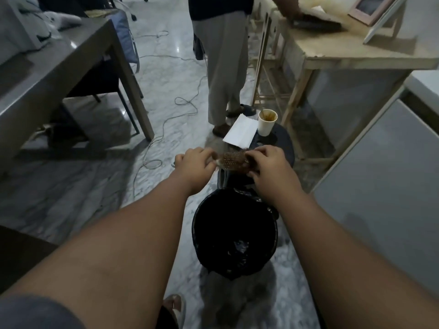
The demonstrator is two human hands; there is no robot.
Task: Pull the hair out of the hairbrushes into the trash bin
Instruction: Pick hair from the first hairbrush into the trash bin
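Left hand (193,166) grips hairbrush (228,159); right hand (268,169) beside it pinches tangled hair (244,163). Trash bin (234,262) stands below both.

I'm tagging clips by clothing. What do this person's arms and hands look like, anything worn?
Both forearms are bare. No glove, watch or ring shows on the left hand or right hand. A grey-blue short sleeve covers the left upper arm; no sleeve shows on the right arm.
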